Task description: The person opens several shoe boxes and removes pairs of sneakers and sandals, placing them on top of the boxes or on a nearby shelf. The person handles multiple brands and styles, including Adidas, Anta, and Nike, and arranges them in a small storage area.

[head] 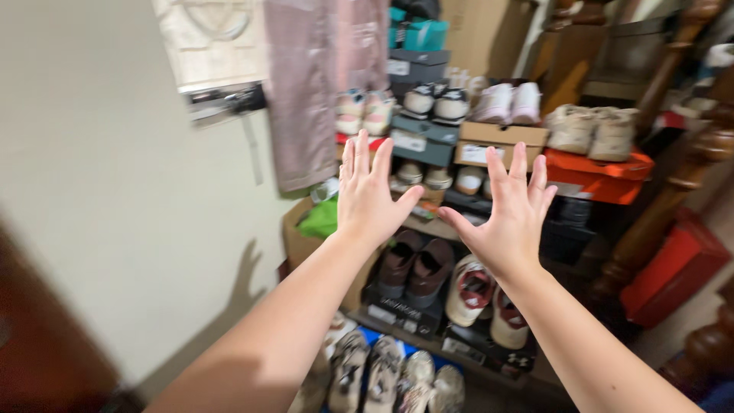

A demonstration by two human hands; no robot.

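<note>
1. Two hands are up in front of me, empty: my left hand (369, 195) and my right hand (508, 210) both have the fingers spread wide, backs toward me, touching nothing.
2. Between and just below them sit the nearest things, a pair of brown shoes (417, 264) on a dark box, and beside it a white and red pair (482, 298) tipped on their heels.
3. Behind my fingertips the stack goes on: small pale shoes (428, 174) on a middle shelf, a grey-blue box (424, 139), a cardboard box (501, 143) with white sneakers (508, 103) on top, and an orange box (596, 174) carrying beige sneakers (592, 130).
4. Left of my left hand hangs a pinkish cloth (310, 92) against the pale wall (99, 191); a green bag (321, 218) sits under it.
5. To do this well, I judge I should keep both palms level and apart, since the boxes look loosely stacked and tilted.
6. At the bottom lies a row of worn sandals (390, 375).
</note>
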